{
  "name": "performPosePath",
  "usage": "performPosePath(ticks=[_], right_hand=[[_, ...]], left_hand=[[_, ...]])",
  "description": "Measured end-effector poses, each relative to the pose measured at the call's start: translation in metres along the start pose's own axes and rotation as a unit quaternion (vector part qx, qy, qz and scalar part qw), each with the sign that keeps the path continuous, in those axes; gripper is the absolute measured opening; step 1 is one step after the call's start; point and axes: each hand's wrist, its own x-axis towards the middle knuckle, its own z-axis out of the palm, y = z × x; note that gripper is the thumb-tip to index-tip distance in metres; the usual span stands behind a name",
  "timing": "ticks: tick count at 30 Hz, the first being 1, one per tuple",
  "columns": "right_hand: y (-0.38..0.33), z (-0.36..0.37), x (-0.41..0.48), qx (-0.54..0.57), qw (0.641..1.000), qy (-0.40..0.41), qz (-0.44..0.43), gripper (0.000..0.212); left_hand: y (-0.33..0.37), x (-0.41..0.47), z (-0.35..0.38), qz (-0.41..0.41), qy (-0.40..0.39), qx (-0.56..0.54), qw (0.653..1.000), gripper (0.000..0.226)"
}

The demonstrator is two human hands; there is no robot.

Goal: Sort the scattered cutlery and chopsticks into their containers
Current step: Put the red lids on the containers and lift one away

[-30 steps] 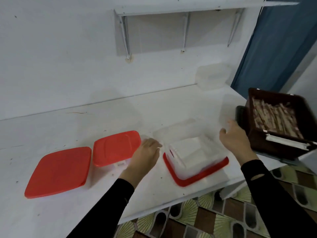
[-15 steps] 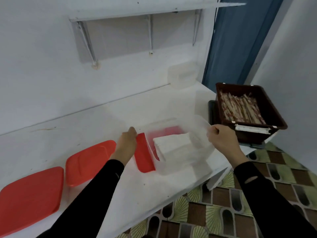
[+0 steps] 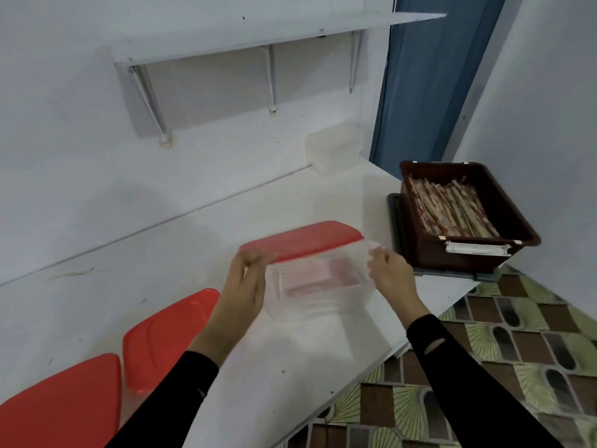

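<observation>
Red-lidded clear plastic tub (image 3: pixel 318 294), left of brown chopstick crate (image 3: pixel 426 253): likely light, flexy; hold by rim. Left hand (image 3: pixel 240 292) pinches lid edge; right hand (image 3: pixel 389 276) clasps wall.

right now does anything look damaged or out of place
The black right sleeve has a torn slit. The dark brown plastic crate of wrapped chopsticks sits on a grey tray whose corner appears to overhang the white counter's edge.
</observation>
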Motion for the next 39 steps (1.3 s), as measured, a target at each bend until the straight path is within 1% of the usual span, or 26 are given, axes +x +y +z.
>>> performPosePath(ticks=[1, 2, 3, 5, 7, 8, 9, 10, 11, 12, 13, 14, 15, 16, 17, 19, 21, 25, 27, 30, 34, 39], right_hand=[[0.0, -0.002, 0.003, 0.054, 0.998, -0.007, 0.025, 0.055], [0.0, -0.004, 0.004, 0.096, 0.994, -0.016, 0.042, 0.056], [0.0, -0.006, 0.004, 0.127, 0.991, -0.029, 0.043, 0.054], [-0.003, -0.007, 0.001, 0.149, 0.986, -0.061, 0.033, 0.052], [-0.002, -0.002, -0.002, 0.133, 0.988, -0.078, 0.008, 0.052], [-0.002, 0.002, -0.002, 0.123, 0.989, -0.077, 0.0, 0.051], [-0.003, 0.005, -0.004, 0.119, 0.99, -0.076, -0.006, 0.05], [-0.004, 0.007, -0.005, 0.117, 0.99, -0.075, -0.006, 0.05], [-0.005, 0.009, -0.004, 0.119, 0.99, -0.073, -0.008, 0.05], [-0.006, 0.011, -0.005, 0.123, 0.99, -0.07, -0.006, 0.051], [-0.005, 0.013, -0.005, 0.128, 0.99, -0.064, -0.006, 0.052], [-0.005, 0.014, -0.006, 0.135, 0.989, -0.059, -0.005, 0.052], [-0.005, 0.015, -0.006, 0.143, 0.988, -0.054, -0.004, 0.051], [-0.005, 0.014, -0.006, 0.152, 0.987, -0.049, -0.003, 0.049], [-0.006, 0.014, -0.008, 0.165, 0.985, -0.045, -0.004, 0.047], [-0.007, 0.013, -0.008, 0.186, 0.982, -0.037, -0.01, 0.044], [-0.008, 0.014, -0.01, 0.199, 0.979, -0.028, -0.016, 0.043], [-0.008, 0.014, -0.012, 0.22, 0.975, -0.009, -0.032, 0.042], [-0.003, 0.013, -0.01, 0.21, 0.977, -0.005, -0.033, 0.043], [0.009, 0.015, -0.009, 0.188, 0.981, -0.011, -0.034, 0.043], [0.015, 0.017, -0.012, 0.159, 0.986, -0.023, -0.045, 0.044], [0.021, 0.017, -0.01, 0.153, 0.985, -0.028, -0.075, 0.045]], left_hand=[[0.0, -0.01, 0.003, 0.047, -0.005, 0.021, 0.999, 0.034], [-0.004, -0.021, 0.007, 0.096, -0.005, 0.04, 0.995, 0.034], [-0.01, -0.03, 0.011, 0.122, -0.007, 0.041, 0.992, 0.035], [-0.018, -0.041, 0.015, 0.114, -0.019, -0.022, 0.993, 0.033], [-0.018, -0.042, 0.015, 0.075, -0.028, -0.092, 0.992, 0.026], [-0.013, -0.039, 0.016, 0.024, -0.019, -0.132, 0.991, 0.026], [-0.006, -0.033, 0.016, -0.062, -0.007, -0.183, 0.981, 0.029], [-0.002, -0.025, 0.017, -0.174, 0.004, -0.233, 0.957, 0.036], [0.001, -0.015, 0.017, -0.284, -0.005, -0.28, 0.917, 0.045], [0.001, -0.006, 0.019, -0.374, -0.032, -0.318, 0.871, 0.057], [-0.001, 0.0, 0.023, -0.421, -0.055, -0.348, 0.836, 0.07], [-0.004, 0.002, 0.027, -0.446, -0.062, -0.369, 0.813, 0.08], [-0.006, 0.004, 0.031, -0.458, -0.058, -0.382, 0.8, 0.084], [-0.005, 0.006, 0.033, -0.466, -0.047, -0.387, 0.795, 0.084], [-0.002, 0.007, 0.033, -0.464, -0.038, -0.384, 0.798, 0.08], [0.003, 0.008, 0.032, -0.45, -0.028, -0.375, 0.81, 0.065], [0.006, 0.009, 0.029, -0.443, -0.031, -0.366, 0.818, 0.059], [0.005, 0.008, 0.031, -0.441, -0.035, -0.368, 0.818, 0.058], [0.008, 0.009, 0.033, -0.435, -0.044, -0.364, 0.822, 0.056], [0.009, 0.009, 0.036, -0.431, -0.036, -0.362, 0.826, 0.052], [-0.001, 0.003, 0.036, -0.44, -0.028, -0.381, 0.813, 0.051], [0.001, -0.001, 0.034, -0.437, -0.021, -0.386, 0.812, 0.051]])
